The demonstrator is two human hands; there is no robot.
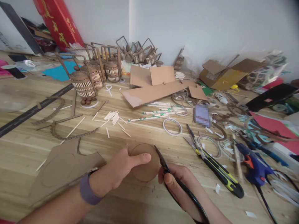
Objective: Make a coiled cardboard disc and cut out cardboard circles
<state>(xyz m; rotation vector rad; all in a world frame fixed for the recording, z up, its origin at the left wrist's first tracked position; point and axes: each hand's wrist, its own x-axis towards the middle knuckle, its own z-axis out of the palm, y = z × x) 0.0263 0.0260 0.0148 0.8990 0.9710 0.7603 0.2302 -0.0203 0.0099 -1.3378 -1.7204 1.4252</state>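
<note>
My left hand (pixel 121 168) grips a piece of brown cardboard (pixel 149 166), its thumb lying across the top face. The piece is rounded along most of its edge, and a drawn curved line shows at its upper left. In my right hand (pixel 179 183) is a pair of black-handled scissors (pixel 164 163), fingers wrapped about the handles. Their blades point up and left, at the right edge of the cardboard. To the left lies a cardboard sheet (pixel 58 165) with a drawn circle and a cut-away curve.
A utility knife (pixel 217 168) and a blue glue gun (pixel 253 165) lie at the right. Beyond my hands are tape rings (pixel 172 134), short wooden sticks (pixel 112 116) and larger cardboard pieces (pixel 151 93). Small handled baskets (pixel 83 82) stand at the back left; an opened box (pixel 224 73) is back right.
</note>
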